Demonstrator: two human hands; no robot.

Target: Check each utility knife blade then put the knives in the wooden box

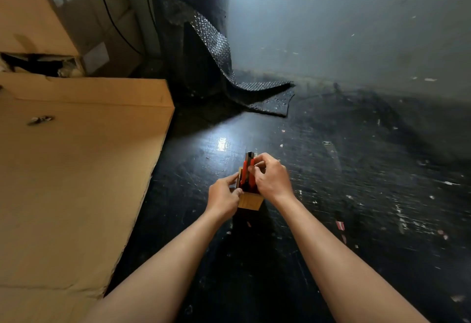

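Head view: red knives [248, 173] upright in wooden box [251, 201], btwn both hands.

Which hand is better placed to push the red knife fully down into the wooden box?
Probably the right hand: it pinches the red knife near its top, while the left hand steadies the wooden box.

— How many utility knives [246, 173] stand in the wooden box [250, 201]?
— I cannot count; they are small, and both hands cover them. The blades are too small to judge.
— And the box?
— Mostly hidden.
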